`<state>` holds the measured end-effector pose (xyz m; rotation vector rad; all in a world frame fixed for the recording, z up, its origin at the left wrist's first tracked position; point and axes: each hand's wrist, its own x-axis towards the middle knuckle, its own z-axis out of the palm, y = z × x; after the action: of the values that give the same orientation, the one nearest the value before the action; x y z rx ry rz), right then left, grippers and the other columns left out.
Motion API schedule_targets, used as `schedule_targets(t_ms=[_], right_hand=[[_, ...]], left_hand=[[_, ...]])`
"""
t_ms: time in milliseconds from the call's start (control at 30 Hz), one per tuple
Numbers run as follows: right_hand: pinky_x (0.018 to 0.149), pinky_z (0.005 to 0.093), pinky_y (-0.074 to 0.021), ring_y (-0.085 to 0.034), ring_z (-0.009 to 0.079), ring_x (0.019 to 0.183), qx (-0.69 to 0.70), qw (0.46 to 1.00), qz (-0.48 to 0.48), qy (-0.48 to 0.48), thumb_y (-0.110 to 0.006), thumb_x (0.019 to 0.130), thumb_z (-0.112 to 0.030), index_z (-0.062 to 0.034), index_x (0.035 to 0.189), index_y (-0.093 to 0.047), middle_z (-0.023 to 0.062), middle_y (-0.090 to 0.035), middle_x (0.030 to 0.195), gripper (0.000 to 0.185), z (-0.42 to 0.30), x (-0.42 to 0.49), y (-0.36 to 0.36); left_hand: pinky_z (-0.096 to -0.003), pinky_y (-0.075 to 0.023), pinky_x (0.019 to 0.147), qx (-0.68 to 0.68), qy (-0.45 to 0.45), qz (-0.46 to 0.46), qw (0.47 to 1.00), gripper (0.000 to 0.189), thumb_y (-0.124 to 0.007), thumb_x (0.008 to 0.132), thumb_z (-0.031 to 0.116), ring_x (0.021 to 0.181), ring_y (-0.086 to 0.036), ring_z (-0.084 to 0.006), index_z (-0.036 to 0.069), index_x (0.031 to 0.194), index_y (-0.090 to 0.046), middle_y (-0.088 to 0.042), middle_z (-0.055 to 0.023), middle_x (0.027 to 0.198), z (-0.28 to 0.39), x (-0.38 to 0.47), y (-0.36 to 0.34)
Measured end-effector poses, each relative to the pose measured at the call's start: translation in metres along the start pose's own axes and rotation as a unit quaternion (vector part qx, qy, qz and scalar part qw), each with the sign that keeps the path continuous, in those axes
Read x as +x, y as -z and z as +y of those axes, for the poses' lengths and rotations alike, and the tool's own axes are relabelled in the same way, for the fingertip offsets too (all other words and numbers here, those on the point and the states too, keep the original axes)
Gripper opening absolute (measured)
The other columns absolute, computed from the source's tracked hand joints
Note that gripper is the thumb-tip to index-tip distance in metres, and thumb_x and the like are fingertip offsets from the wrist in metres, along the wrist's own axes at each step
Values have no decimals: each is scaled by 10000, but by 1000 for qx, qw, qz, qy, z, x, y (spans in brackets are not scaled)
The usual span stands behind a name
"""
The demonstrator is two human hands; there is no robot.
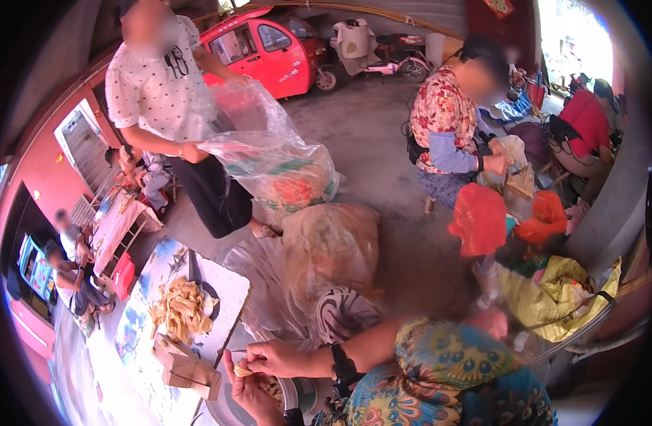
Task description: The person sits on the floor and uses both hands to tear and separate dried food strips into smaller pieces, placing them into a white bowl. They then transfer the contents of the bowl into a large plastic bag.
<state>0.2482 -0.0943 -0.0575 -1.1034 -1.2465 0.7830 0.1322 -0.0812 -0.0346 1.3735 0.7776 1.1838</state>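
Note:
My right hand (283,358) pinches a small pale-yellow folded piece (243,369) between its fingertips. My left hand (253,396) holds the same piece from below, its index finger pointing up beside it. Beneath both hands is a round basin (223,411), partly hidden, with small yellowish pieces inside. A wooden block device (190,375) stands at the near edge of the table (233,285), left of my hands. Behind it lies a heap of tan, crinkled strips (181,309). A dark-bladed tool (194,266) lies partly under the heap.
A standing person (155,101) holds open a clear plastic bag (241,144) beyond a large stuffed sack (331,245). To the right, a seated person (445,122) works with both hands. A yellow bag (544,298) stands at right. Farther back are a red three-wheeler (262,53) and a scooter (382,66).

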Motion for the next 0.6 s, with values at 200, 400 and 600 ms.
schedule_targets(t_ms=[200, 400, 600], right_hand=[[619, 402, -467, -599, 377, 736, -179, 980, -45, 75, -557, 910, -220, -48, 957, -597, 182, -617, 811, 183, -4, -6, 16], [570, 433, -442, -589, 370, 691, -244, 946, -135, 165, -645, 822, -234, -71, 940, -552, 144, -606, 759, 221, 6, -6, 31], [583, 436, -439, -598, 370, 699, -270, 938, -152, 155, -674, 790, -224, -76, 922, -515, 133, -604, 726, 254, -1, -15, 28]], left_hand=[[-187, -425, 538, -36, 17, -32, 999, 307, -491, 950, 98, 706, -578, -81, -2, 1238, -521, -597, -31, 1046, -28, 6, 14], [-379, -448, 617, 322, -211, -73, 920, 105, -622, 784, 17, 725, -572, -270, 44, 878, -660, -600, -132, 804, -27, 5, 38], [-373, -434, 537, 305, -88, -91, 944, 110, -592, 821, 125, 560, -558, -248, 31, 768, -615, -598, -105, 630, -13, -10, 43]])
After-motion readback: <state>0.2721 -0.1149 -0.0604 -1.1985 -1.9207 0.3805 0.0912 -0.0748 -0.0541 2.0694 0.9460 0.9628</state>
